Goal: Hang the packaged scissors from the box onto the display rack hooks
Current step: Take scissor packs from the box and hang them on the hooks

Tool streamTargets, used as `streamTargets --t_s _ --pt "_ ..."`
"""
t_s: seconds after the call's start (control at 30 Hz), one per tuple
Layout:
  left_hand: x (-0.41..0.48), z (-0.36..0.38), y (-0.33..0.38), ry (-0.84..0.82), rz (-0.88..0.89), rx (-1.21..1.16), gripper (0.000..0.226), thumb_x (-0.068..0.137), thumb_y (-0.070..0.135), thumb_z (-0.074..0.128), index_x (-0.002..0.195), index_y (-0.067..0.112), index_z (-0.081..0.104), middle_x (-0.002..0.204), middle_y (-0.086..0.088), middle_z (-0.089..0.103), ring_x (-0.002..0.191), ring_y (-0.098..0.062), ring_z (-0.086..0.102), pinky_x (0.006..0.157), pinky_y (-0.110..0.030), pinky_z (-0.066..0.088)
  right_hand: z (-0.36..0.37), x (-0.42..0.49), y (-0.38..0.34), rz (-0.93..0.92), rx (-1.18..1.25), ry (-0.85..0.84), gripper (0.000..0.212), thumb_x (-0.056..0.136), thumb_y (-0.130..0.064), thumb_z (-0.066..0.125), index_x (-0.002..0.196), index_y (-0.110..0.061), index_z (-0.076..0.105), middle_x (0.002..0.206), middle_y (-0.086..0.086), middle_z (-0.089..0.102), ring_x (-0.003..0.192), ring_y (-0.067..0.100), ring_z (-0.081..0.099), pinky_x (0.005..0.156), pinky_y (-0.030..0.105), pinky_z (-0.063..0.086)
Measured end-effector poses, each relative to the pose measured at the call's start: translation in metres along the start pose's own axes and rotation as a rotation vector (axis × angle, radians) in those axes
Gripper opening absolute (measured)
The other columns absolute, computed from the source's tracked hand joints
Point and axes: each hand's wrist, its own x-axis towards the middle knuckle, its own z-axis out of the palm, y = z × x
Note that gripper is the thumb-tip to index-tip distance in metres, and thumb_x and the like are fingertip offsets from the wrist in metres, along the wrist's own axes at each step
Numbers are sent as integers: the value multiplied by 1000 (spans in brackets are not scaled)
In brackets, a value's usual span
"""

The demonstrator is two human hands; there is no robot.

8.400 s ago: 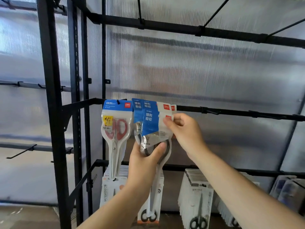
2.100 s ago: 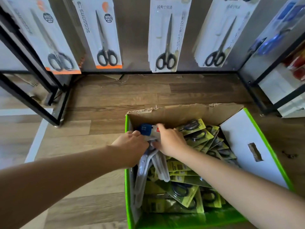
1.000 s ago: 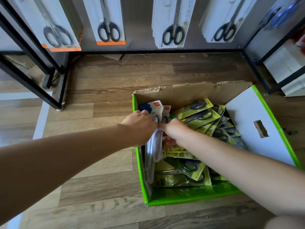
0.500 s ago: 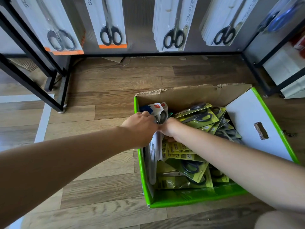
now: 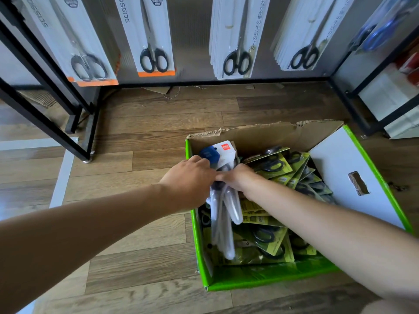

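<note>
A green cardboard box (image 5: 267,281) stands open on the wood floor, full of yellow-green scissors packs (image 5: 273,165). At its left side a bundle of clear scissors packs with blue-and-white headers (image 5: 223,150) stands on end. My left hand (image 5: 189,180) grips that bundle from the left. My right hand (image 5: 238,177) meets it from the right, fingers curled round the same bundle. The display rack (image 5: 226,83) runs along the back, with carded black-handled scissors (image 5: 154,37) hanging on its lowest row.
A black rack leg (image 5: 87,152) stands on the floor left of the box. Another black frame (image 5: 353,109) stands at the right, close to the box's white flap (image 5: 347,177). Bare wood floor lies between box and rack.
Since half a second ago both hands stay on the clear packs at the box's left side. Much earlier I was at the rack holding such a pack near a hook.
</note>
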Motion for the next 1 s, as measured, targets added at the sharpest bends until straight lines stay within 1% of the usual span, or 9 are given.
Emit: streamTargets --t_s 0.17,0.27,0.33,0.4,0.43,0.57,0.8,0.9,1.0 --pt "22 -6 21 -23 -348 -368 28 94 13 44 118 12 60 122 -8 59 111 -26 56 84 -31 44 -46 -11 17 -51 94 8 22 79 -29 77 96 -18 69 91 3 70 79 14 63 59 24 43" --pt "40 -5 40 -183 -542 -644 28 99 10 45 122 2 58 124 -12 61 114 -29 58 85 -30 44 -69 -10 23 -57 131 -37 24 80 -29 76 100 -18 70 93 5 73 86 19 68 75 30 54" --pt "49 4 46 -270 -624 -869 17 97 7 50 104 -1 63 105 -15 65 97 -31 65 87 -35 50 -81 -8 30 -80 196 -64 27 80 -25 77 105 -17 71 98 6 75 94 22 69 83 34 55" --pt "54 12 49 -255 -767 -1170 12 91 2 56 81 1 61 82 -16 62 73 -29 62 76 -37 56 -89 -6 38 -121 228 -83 22 83 -20 74 104 -17 71 99 4 75 97 22 69 86 34 54" --pt "56 15 49 -248 -793 -1253 11 89 0 56 80 -2 62 80 -17 61 71 -29 59 70 -35 55 -93 -6 41 -142 240 -97 18 85 -18 73 103 -17 71 98 4 75 97 21 69 86 33 54" --pt "59 14 54 -222 -789 -1426 12 88 -1 54 84 0 65 72 -13 66 64 -21 63 57 -25 53 -100 -7 46 -194 194 -110 25 82 -21 76 106 -21 72 100 1 75 98 18 70 92 36 55" --pt "64 6 64 -130 -662 -1572 13 91 3 56 83 7 66 77 -9 67 67 -17 62 67 -26 50 -113 -11 44 -204 265 -71 28 82 -22 76 109 -19 69 101 3 74 97 20 69 87 38 56" --pt "64 8 72 -95 -633 -1625 11 92 10 60 98 6 67 87 -12 68 79 -21 62 78 -32 50 -120 -16 42 -225 306 -128 29 85 -20 74 114 -20 68 106 4 74 102 21 69 91 40 55" --pt "63 11 75 -7 -621 -1697 22 94 18 61 114 11 66 97 -9 70 85 -20 64 76 -33 52 -130 -23 39 -268 344 -210 31 88 -19 72 118 -19 66 109 3 74 102 19 70 85 36 55"
